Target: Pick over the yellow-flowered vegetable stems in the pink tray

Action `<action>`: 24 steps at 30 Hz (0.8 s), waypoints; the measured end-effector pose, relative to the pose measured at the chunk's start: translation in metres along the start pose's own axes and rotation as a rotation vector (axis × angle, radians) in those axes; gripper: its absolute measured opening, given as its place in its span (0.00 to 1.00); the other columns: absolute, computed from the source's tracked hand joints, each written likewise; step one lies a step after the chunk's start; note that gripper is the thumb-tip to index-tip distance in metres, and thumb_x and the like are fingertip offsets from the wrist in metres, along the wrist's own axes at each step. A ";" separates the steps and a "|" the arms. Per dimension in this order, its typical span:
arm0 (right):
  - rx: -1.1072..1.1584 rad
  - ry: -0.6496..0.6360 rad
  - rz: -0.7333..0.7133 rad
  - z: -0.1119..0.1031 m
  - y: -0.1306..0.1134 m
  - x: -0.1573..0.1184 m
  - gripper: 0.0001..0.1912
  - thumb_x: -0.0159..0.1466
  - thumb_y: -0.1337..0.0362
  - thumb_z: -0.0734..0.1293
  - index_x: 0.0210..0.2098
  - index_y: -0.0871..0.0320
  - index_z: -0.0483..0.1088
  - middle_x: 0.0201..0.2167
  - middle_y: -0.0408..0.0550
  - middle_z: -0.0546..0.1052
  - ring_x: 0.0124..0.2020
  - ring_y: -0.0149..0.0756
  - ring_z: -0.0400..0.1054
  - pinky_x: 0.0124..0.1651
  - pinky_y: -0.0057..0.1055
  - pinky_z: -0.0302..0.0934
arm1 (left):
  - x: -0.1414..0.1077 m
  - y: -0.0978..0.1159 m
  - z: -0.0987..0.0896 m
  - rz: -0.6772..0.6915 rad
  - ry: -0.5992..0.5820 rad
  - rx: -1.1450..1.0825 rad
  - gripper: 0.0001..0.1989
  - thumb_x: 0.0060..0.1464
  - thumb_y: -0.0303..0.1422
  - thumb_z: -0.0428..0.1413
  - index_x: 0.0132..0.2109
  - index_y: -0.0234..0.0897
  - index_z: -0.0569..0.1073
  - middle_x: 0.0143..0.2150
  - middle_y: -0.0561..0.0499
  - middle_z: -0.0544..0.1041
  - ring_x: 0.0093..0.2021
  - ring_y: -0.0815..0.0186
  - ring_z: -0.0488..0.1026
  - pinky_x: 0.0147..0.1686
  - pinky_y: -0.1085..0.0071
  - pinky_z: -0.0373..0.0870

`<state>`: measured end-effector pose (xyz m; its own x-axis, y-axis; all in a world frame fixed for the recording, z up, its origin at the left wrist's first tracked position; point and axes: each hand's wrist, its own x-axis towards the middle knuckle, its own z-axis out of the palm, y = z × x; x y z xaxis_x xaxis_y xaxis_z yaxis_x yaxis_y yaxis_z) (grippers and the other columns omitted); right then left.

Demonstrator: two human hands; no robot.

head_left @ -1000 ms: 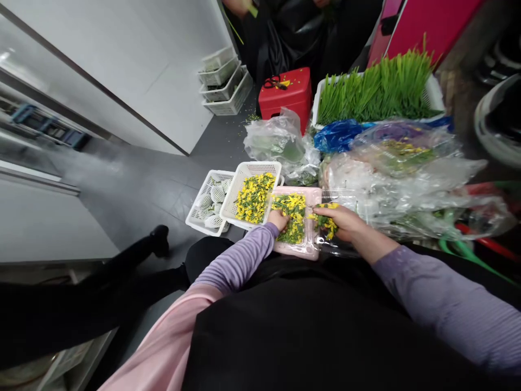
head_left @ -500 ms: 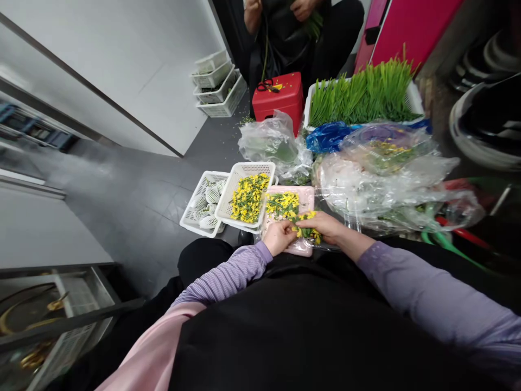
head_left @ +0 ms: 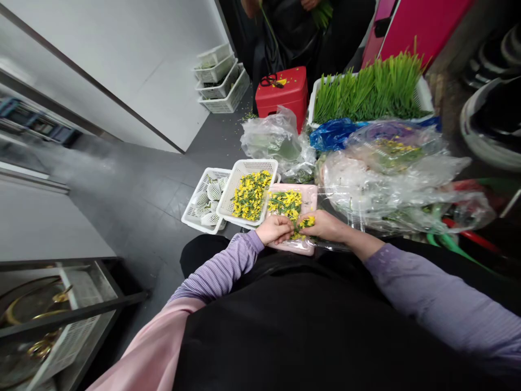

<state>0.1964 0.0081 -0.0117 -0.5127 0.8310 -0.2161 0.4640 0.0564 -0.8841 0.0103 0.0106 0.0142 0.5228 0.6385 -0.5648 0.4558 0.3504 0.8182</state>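
Observation:
My right hand (head_left: 324, 226) is closed around a small bunch of yellow flowers with green stems (head_left: 308, 221), held over a pink tray (head_left: 309, 199). My left hand (head_left: 275, 230) is pinched shut just left of the bunch, above the tray's near part; whatever is between its fingertips is too small to make out. Cut yellow flowers (head_left: 287, 203) lie in the tray's far left part. Left of it, a white perforated basket (head_left: 228, 208) holds a heap of loose yellow flowers (head_left: 250, 196), its right rim against the tray.
A white basket of net-wrapped items (head_left: 188, 216) stands at the left. Clear plastic bags (head_left: 354, 182) lie to the right, beyond them a crate of upright green stalks (head_left: 368, 92). Scissors (head_left: 270, 80) rest on a red box (head_left: 283, 100). A person (head_left: 293, 27) holding green stalks sits opposite.
My left hand has moved slightly left, away from the bunch. The bunch in my right hand shows less between the fingers. The whole view has shifted a little.

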 end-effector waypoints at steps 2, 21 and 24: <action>0.052 -0.075 -0.008 0.002 0.002 0.000 0.13 0.49 0.61 0.66 0.33 0.59 0.74 0.27 0.42 0.75 0.30 0.34 0.66 0.34 0.26 0.57 | -0.004 -0.005 0.000 -0.013 -0.056 -0.065 0.09 0.48 0.33 0.48 0.27 0.31 0.65 0.16 0.56 0.65 0.11 0.79 0.55 0.12 0.80 0.49; 1.038 0.120 0.636 0.022 -0.019 0.097 0.08 0.53 0.68 0.66 0.34 0.58 0.66 0.29 0.47 0.75 0.28 0.34 0.70 0.29 0.30 0.66 | 0.017 -0.042 -0.006 0.095 -0.027 0.936 0.10 0.48 0.23 0.47 0.35 0.28 0.71 0.34 0.38 0.74 0.38 0.58 0.72 0.38 0.66 0.68; 1.021 0.230 0.682 0.021 -0.041 0.167 0.08 0.54 0.70 0.65 0.35 0.56 0.64 0.26 0.44 0.74 0.25 0.32 0.69 0.25 0.28 0.66 | 0.012 -0.039 -0.007 0.111 -0.071 0.942 0.11 0.48 0.23 0.46 0.35 0.28 0.72 0.33 0.39 0.74 0.37 0.58 0.73 0.35 0.66 0.70</action>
<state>0.0771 0.1330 -0.0203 -0.2023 0.6052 -0.7699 -0.2397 -0.7929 -0.5602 -0.0068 0.0093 -0.0239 0.6265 0.5808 -0.5198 0.7780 -0.4261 0.4616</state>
